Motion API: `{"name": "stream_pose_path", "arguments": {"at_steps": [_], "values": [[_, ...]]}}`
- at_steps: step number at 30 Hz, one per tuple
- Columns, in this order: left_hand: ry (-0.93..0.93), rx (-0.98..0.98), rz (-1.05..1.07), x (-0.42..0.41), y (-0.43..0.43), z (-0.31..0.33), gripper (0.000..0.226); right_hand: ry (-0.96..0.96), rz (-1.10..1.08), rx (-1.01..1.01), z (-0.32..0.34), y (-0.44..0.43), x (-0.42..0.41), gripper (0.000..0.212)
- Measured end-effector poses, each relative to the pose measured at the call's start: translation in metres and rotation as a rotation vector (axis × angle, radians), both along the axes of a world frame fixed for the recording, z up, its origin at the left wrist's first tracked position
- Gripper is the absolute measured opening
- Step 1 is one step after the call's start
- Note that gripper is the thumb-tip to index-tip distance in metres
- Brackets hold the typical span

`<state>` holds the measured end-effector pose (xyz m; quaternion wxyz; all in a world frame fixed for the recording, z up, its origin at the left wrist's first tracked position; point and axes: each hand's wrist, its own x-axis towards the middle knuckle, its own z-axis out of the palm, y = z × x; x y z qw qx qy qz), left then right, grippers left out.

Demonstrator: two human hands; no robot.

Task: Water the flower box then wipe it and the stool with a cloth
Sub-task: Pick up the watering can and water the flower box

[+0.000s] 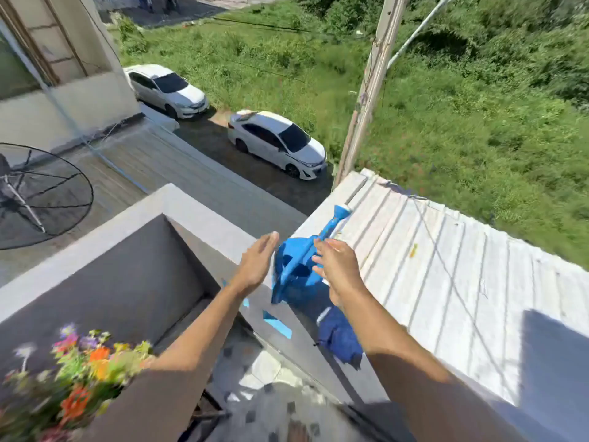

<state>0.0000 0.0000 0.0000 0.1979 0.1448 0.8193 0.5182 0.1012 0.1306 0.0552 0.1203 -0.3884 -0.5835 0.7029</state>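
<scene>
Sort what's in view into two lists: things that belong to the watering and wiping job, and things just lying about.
Job:
blue watering can on the ledge
dark blue cloth hanging beside it
flowers
left hand and right hand, both open, at the can

Lying about:
satellite dish
two white cars
utility pole
metal roof

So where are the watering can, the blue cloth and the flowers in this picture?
watering can [294,266]: head view, on the blue body just below the spout.
blue cloth [339,338]: head view, middle of the dark blue bundle on the ledge.
flowers [79,374]: head view, on the orange and green blooms, lower left.
</scene>
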Motion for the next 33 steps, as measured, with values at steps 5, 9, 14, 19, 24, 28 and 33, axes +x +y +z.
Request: {"name": "stream_pose_path", "arguments": {"at_steps": [5,9,14,19,24,28,33], "values": [[-0.169,0.036,-0.003,-0.012,0.013,-0.033,0.050,-0.088,0.069,-0.169,-0.031,0.006,-0.019,0.016],[-0.241,0.081,0.014,-0.012,0.027,-0.040,0.024,-0.100,0.107,-0.275,-0.028,0.012,-0.036,0.024],[-0.221,0.099,0.068,0.000,0.023,-0.052,0.029,-0.168,0.180,-0.215,-0.025,0.008,-0.045,0.019],[-0.223,0.141,0.174,0.025,-0.008,-0.038,0.031,-0.163,0.349,-0.008,-0.008,-0.013,-0.043,0.007],[-0.146,0.186,0.259,0.068,-0.051,-0.017,0.032,-0.139,0.601,0.106,0.021,-0.044,-0.027,0.004],[-0.067,0.287,0.339,0.105,-0.086,-0.005,0.030,-0.111,0.742,0.101,0.043,-0.076,-0.010,0.011],[0.006,0.312,0.506,0.158,-0.148,0.001,0.053,-0.070,0.948,0.242,0.064,-0.141,0.029,0.011]]}}
